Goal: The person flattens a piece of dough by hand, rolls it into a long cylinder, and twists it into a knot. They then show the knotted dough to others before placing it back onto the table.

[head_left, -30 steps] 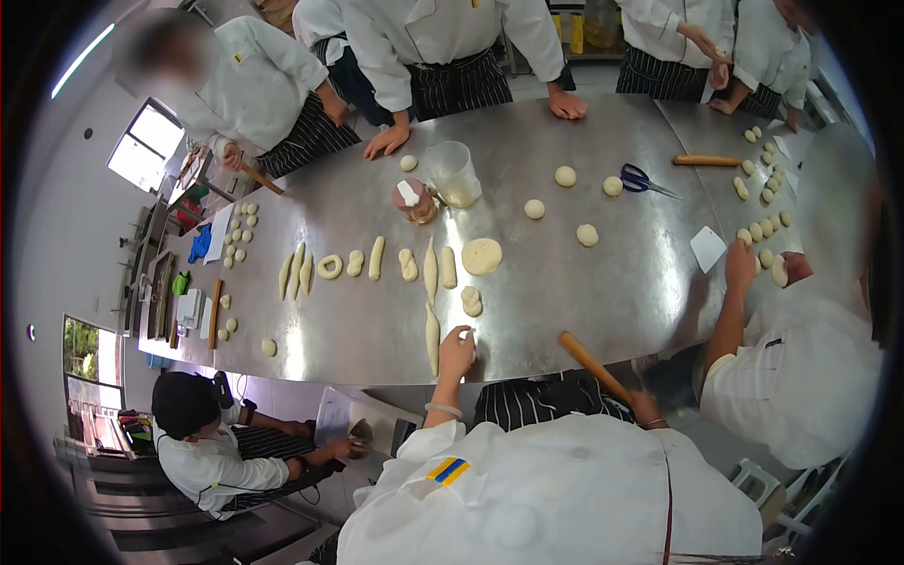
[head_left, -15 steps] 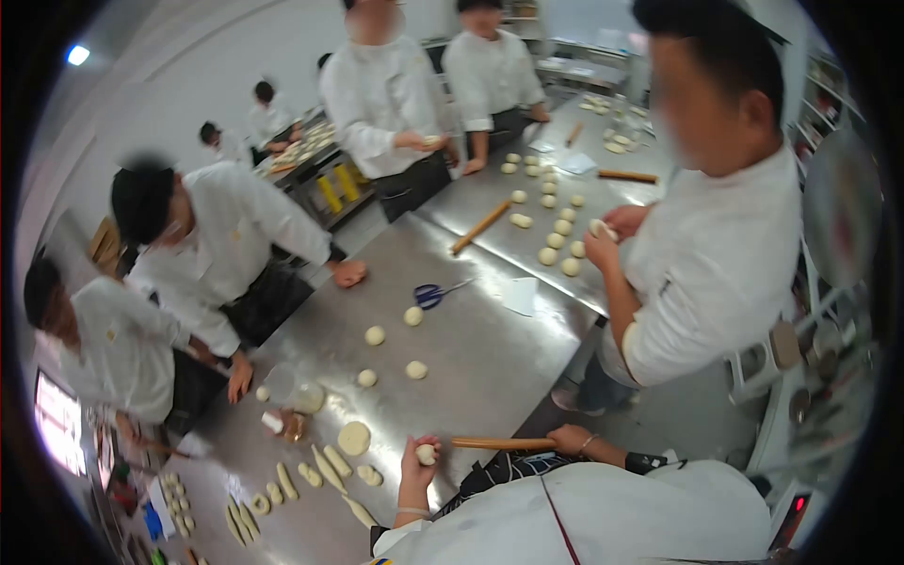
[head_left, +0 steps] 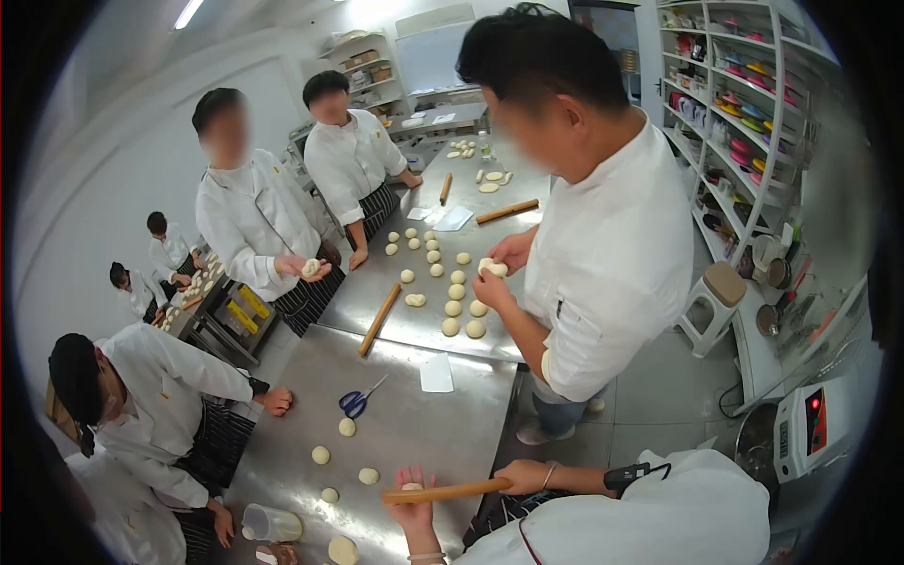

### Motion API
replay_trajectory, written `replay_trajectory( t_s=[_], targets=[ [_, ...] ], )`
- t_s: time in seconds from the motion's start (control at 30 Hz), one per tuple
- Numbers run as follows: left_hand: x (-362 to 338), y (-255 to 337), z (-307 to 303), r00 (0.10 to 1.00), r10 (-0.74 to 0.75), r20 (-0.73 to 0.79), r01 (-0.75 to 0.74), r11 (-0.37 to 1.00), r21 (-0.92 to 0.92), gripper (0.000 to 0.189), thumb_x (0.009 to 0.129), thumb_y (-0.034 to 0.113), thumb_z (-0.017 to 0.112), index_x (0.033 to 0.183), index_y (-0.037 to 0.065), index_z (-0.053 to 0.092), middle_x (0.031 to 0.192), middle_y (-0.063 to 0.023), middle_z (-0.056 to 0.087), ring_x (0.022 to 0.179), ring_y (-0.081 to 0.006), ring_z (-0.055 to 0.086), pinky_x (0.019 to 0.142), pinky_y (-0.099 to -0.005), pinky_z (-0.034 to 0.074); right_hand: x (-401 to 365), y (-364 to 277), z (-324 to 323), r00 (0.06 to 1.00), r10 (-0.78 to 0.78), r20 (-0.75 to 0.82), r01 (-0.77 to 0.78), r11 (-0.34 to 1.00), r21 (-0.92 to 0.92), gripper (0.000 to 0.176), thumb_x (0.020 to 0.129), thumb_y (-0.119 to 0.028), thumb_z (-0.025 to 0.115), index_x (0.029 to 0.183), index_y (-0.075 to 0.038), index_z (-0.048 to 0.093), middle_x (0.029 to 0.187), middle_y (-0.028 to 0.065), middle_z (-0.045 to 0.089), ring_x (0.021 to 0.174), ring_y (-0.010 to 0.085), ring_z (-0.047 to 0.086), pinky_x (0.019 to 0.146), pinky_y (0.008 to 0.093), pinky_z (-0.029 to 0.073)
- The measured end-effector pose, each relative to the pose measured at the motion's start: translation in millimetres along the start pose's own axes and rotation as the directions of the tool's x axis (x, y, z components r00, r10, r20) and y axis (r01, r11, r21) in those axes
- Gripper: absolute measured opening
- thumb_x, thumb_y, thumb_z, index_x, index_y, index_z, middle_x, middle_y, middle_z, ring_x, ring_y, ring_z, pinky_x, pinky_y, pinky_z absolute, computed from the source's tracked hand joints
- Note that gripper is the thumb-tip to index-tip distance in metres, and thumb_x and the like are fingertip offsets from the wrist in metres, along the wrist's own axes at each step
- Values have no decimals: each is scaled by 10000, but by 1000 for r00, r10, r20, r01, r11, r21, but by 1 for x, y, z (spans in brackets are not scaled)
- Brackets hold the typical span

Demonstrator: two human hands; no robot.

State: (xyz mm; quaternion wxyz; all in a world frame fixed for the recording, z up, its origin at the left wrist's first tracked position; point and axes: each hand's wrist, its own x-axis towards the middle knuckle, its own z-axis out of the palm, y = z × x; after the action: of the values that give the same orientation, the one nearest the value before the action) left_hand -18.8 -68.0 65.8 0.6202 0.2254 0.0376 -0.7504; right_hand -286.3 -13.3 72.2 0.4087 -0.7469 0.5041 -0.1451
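My left hand (head_left: 411, 509) is palm up at the table's near edge, fingers extended, with a small dough ball (head_left: 411, 487) resting in it. Wrapped round the right end of a wooden rolling pin (head_left: 452, 491) is my right hand (head_left: 523, 476). The pin's left end lies across my left palm, beside the dough and partly in front of it. Just beyond on the steel table (head_left: 424, 414) are several dough balls (head_left: 369, 476), with blue-handled scissors (head_left: 355, 404) and a white scraper (head_left: 436, 373) farther away.
Close on the right, a person (head_left: 612, 264) shapes dough over the far table. Two people (head_left: 254, 207) stand behind it, one holding dough. Others (head_left: 151, 405) lean at the left edge. A clear container (head_left: 273, 523) sits front left. A stool (head_left: 713, 301) and a scale (head_left: 805, 428) are at the right.
The view has turned right and up. My right hand has brought the pin's left end over my left palm, whose fingers have opened out from around the dough.
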Motion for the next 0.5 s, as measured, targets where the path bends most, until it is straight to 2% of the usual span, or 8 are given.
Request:
replay_trajectory(
  t_s=[0.03, 0.1, 0.13, 0.23, 0.3, 0.33, 0.4, 0.5],
  targets=[
    [5, -8, 0, 1000, 18, 8, -18, 1000, -6, 462, 917, 327, 375, 1283, 51, 435, 1356, -98, 461, 1281, -330, 399, 1044, -633, 237, 2, -1, -2, 999, 31, 40, -30, 999, -27, 275, 772, -287, 635, 955, -83, 613, 799, 166, 643, 764, 361, 624, 684, 437, 482],
    [20, -22, -12, 986, 51, 157, -73, 988, 138, 484, 921, 350, 373, 1290, 44, 445, 1347, -128, 460, 1294, -337, 374, 1051, -607, 248, 2, -1, -4, 999, -34, -17, 35, 998, 48, 314, 802, -357, 645, 936, -75, 616, 746, 162, 634, 707, 353, 628, 651, 425, 480],
    [30, -26, -25, 983, 98, 157, -116, 987, 113, 484, 921, 350, 373, 1290, 44, 445, 1347, -128, 460, 1294, -337, 374, 1051, -607, 248, 3, -3, -4, 1000, -19, -15, 21, 990, 142, 335, 803, -368, 650, 924, -57, 618, 747, 167, 634, 709, 352, 628, 654, 412, 481],
    [41, -40, -37, 992, 124, -31, -121, 989, 84, 500, 928, 379, 360, 1278, 36, 459, 1324, -163, 470, 1268, -353, 398, 1040, -565, 300, 2, -22, -16, 998, 23, -65, 3, 923, 385, 322, 791, -349, 650, 916, -53, 624, 751, 176, 635, 712, 344, 631, 657, 400, 483],
    [36, -47, 8, 991, 10, -131, -40, 974, -225, 494, 929, 391, 360, 1226, 17, 487, 1268, -179, 505, 1188, -357, 474, 993, -519, 378, 13, 1, -18, 998, 10, -66, 5, 974, 227, 310, 790, -336, 647, 907, -50, 623, 745, 178, 635, 710, 352, 629, 656, 407, 485],
    [42, -50, 18, 990, 42, -138, -75, 969, -237, 494, 929, 391, 360, 1226, 17, 487, 1268, -179, 505, 1188, -357, 474, 993, -519, 378, 16, 11, -20, 994, 25, -104, -15, 996, 88, 297, 789, -322, 644, 899, -47, 622, 739, 180, 635, 707, 360, 627, 654, 413, 487],
    [52, -53, 25, 994, -4, -113, -9, 993, -116, 479, 930, 392, 372, 1184, 5, 494, 1224, -168, 526, 1143, -352, 502, 963, -484, 413, 20, 13, -38, 998, 22, -55, -20, 999, 48, 313, 780, -339, 652, 876, -43, 621, 741, 182, 633, 705, 352, 629, 652, 411, 486],
    [76, -53, 16, 988, 98, -124, -94, 995, 31, 482, 928, 412, 391, 1158, 2, 498, 1192, -163, 533, 1146, -347, 498, 955, -478, 414, 21, -6, -69, 997, -9, -75, 10, 1000, 17, 313, 770, -338, 663, 847, -37, 622, 728, 181, 627, 697, 338, 632, 643, 406, 484]
  ],
)
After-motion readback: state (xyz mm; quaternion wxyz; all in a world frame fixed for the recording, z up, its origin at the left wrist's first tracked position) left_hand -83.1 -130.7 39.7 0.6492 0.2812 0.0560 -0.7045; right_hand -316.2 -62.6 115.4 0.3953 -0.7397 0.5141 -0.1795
